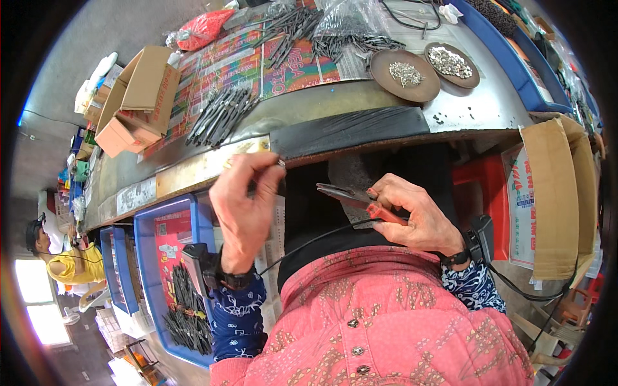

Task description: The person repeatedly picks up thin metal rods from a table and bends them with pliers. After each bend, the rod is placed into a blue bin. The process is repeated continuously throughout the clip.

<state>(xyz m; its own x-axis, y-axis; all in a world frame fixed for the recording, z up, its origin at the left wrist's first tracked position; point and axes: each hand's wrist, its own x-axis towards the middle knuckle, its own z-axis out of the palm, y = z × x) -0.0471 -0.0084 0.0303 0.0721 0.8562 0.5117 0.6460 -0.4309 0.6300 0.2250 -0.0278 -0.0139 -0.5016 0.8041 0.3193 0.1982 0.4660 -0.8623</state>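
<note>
My right hand (415, 215) is closed around the red handles of a pair of pliers (347, 195), whose dark jaws point left and sit slightly apart. Raised near the table's front edge, my left hand (243, 202) pinches a small shiny metal piece (281, 163) between thumb and fingertips; its exact kind is too small to make out. A gap separates this piece from the pliers. Beyond my left hand, a bundle of thin black strips (222, 116) lies on the table. Two brown dishes stand farther right, one with slim metal bits (405, 74), the other with shiny metal pieces (449, 62).
An open cardboard box (141, 96) stands at the table's left, another carton (560, 193) at the right. Below the edge, a blue crate (149, 283) holds black strips. More strips (290, 32) lie at the back. A cable (309, 241) crosses my lap. Someone in yellow (77, 264) sits far left.
</note>
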